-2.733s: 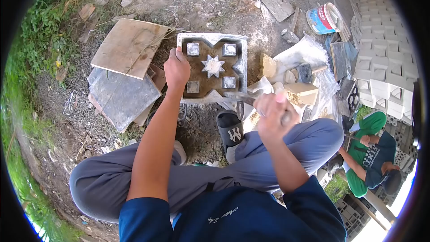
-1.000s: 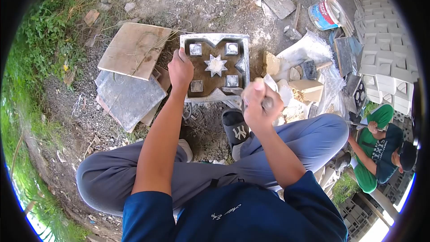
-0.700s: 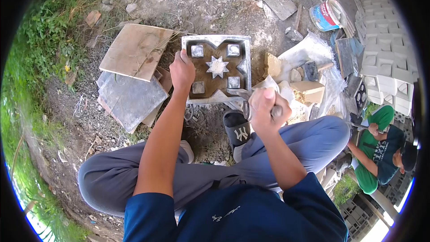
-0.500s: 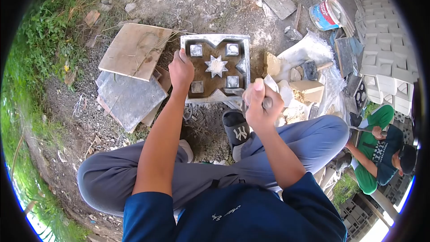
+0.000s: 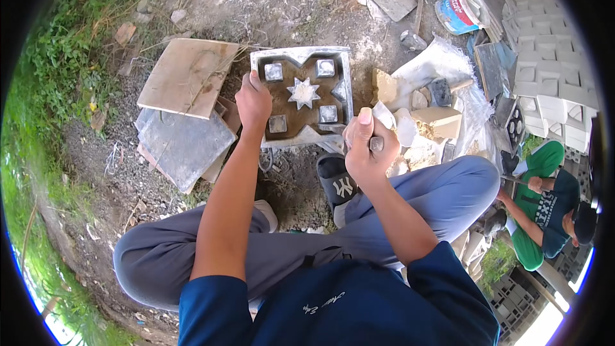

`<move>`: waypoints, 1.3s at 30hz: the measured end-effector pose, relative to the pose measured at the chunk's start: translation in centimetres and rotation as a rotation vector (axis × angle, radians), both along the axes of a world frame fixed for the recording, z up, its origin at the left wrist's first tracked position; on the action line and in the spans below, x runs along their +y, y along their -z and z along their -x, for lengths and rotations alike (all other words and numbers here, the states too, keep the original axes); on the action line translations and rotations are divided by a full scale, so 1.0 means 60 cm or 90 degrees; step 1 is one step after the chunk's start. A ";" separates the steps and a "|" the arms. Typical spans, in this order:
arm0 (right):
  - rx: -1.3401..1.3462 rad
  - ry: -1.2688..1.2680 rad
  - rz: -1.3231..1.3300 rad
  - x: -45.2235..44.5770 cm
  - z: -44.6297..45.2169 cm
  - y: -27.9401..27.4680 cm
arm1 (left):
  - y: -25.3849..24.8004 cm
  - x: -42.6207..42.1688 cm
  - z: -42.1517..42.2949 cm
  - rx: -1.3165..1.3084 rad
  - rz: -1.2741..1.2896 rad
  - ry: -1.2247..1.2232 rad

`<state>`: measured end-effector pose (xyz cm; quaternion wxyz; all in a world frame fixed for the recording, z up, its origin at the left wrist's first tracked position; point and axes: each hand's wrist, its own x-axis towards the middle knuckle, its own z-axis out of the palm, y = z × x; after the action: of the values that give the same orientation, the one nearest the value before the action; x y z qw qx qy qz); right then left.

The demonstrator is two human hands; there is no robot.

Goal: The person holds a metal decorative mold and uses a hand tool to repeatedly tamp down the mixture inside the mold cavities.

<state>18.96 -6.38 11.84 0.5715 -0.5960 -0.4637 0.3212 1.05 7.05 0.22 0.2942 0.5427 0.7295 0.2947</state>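
A square metal mould (image 5: 301, 140) lies on the ground in front of me, with raised square blocks at its corners and an eight-pointed star (image 5: 303, 93) in the middle. My left hand (image 5: 254, 104) grips its left rim, fingers curled over the edge. Beside the lower right corner, my right hand (image 5: 371, 145) is closed in a fist with the thumb up. A rounded handle end (image 5: 377, 144) pokes out of that fist; the rest of the tool is mostly hidden, so its kind is unclear.
Flat boards (image 5: 186, 144) are stacked at the left. Broken chunks (image 5: 435, 122) lie on a white sack (image 5: 442, 64) at the right, below a paint bucket (image 5: 461, 11). A co-worker (image 5: 544, 205) sits at far right near stacked pale blocks (image 5: 554, 57). My slippered foot (image 5: 337, 182) is just below the mould.
The view has shifted slightly, moving the ground objects a little left. My left hand stays on the mould's rim, and the right fist has turned slightly, still around the handle.
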 end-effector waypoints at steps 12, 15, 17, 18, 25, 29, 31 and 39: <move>-0.066 -0.006 -0.175 -0.022 0.004 -0.017 | -0.020 -0.002 -0.001 0.012 0.050 0.006; -0.173 0.000 -0.047 -0.005 -0.001 0.016 | -0.008 -0.001 0.000 0.022 0.020 0.001; -0.145 -0.014 0.002 0.011 -0.010 -0.010 | -0.004 -0.003 -0.003 0.022 -0.001 0.000; 0.003 0.029 -0.033 0.017 -0.014 -0.022 | -0.003 -0.004 -0.003 0.040 -0.016 0.005; 0.207 0.148 -0.177 0.049 -0.031 -0.137 | -0.006 -0.002 -0.004 0.055 -0.016 0.002; 0.191 0.186 -0.194 0.071 -0.019 -0.134 | -0.006 -0.003 -0.003 0.050 -0.030 0.004; 0.206 0.187 -0.194 0.079 -0.008 -0.127 | -0.002 -0.001 0.000 0.053 -0.026 0.003; 0.125 -0.096 -0.278 0.119 -0.014 0.012 | -0.003 0.000 0.002 0.046 -0.014 0.000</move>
<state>19.80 0.78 11.11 0.7032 -0.3881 -0.5076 0.3117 0.93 7.06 0.40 0.2616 0.5562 0.7364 0.2828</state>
